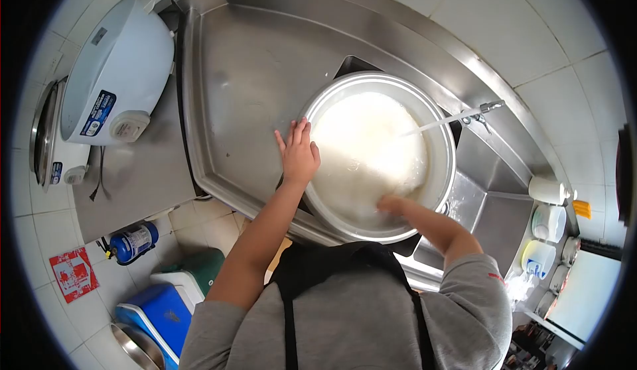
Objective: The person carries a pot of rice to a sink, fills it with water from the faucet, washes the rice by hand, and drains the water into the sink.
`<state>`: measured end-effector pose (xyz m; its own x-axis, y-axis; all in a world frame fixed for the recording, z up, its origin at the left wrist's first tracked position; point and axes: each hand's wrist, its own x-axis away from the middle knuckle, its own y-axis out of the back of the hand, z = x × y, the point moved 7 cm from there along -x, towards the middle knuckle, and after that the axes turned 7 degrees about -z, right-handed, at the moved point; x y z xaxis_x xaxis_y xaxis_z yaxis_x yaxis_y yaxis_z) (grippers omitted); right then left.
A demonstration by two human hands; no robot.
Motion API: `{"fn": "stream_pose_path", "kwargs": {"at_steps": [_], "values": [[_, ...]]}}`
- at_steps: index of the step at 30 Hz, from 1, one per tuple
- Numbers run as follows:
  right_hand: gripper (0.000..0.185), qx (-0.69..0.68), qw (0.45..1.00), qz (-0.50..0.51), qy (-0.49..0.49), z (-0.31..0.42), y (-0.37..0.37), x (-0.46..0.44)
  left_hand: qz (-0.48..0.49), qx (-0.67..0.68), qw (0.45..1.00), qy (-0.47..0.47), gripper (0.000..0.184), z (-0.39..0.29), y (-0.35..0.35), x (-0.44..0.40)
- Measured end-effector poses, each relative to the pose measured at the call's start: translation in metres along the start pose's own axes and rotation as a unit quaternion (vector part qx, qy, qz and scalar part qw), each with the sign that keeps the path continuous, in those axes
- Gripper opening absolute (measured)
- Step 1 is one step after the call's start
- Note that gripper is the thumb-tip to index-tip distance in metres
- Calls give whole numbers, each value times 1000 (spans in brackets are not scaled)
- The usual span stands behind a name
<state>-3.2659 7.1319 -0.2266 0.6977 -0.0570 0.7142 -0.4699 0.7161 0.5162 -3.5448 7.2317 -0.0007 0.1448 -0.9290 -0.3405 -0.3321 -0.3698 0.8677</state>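
Note:
A large round metal pot rests over the sink and holds cloudy whitish water. Water runs into it from the tap at the right. My left hand lies against the pot's left rim with its fingers spread, and nothing is in it. Inside the pot, near the front right, my right hand is partly in the cloudy water; its fingers are blurred and hidden there.
Large rice cookers stand on a counter at the left. Beside the pot lie the steel drainboard and sink basin. Plastic containers line the right edge. A fire extinguisher and blue cooler are low at the left.

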Motion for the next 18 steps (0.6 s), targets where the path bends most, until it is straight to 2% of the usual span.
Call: {"fn": "stream_pose_path", "kwargs": {"at_steps": [1, 2, 3, 4, 6, 8, 9, 11, 13, 16, 18], "values": [[39, -173, 978, -106, -51, 0, 1, -8, 2, 0, 1000, 2, 44, 0, 1, 0], [38, -372, 897, -137, -194, 3, 6, -21, 3, -2, 1000, 3, 44, 0, 2, -2], [37, -551, 742, -225, -310, 13, 17, -26, 4, 4, 1000, 5, 44, 0, 2, -4], [36, -657, 606, -246, -374, 41, 38, -24, 6, 8, 1000, 9, 45, 0, 3, -4], [43, -830, 408, -299, -236, 18, 18, -111, 9, 12, 1000, 14, 45, 1, 4, -3], [51, -875, 325, -359, -14, 48, 111, -99, 13, 9, 1000, 14, 45, 1, 3, -3], [50, -883, 269, -378, -69, 74, 160, -65, 6, 6, 1000, 11, 45, 2, 4, -3], [49, -896, 172, -401, -79, 73, 206, -49, -9, -1, 1000, 5, 45, 2, 3, -2], [49, -912, 90, -401, 10, 37, 215, -76, -7, 6, 1000, 12, 45, 1, 3, -3], [45, -914, 155, -371, 58, -4, 218, -82, -4, 6, 1000, 13, 45, 3, 3, -1], [44, -863, 287, -412, 55, -29, 219, -61, -7, 13, 1000, 10, 45, 2, 3, -2]]}}
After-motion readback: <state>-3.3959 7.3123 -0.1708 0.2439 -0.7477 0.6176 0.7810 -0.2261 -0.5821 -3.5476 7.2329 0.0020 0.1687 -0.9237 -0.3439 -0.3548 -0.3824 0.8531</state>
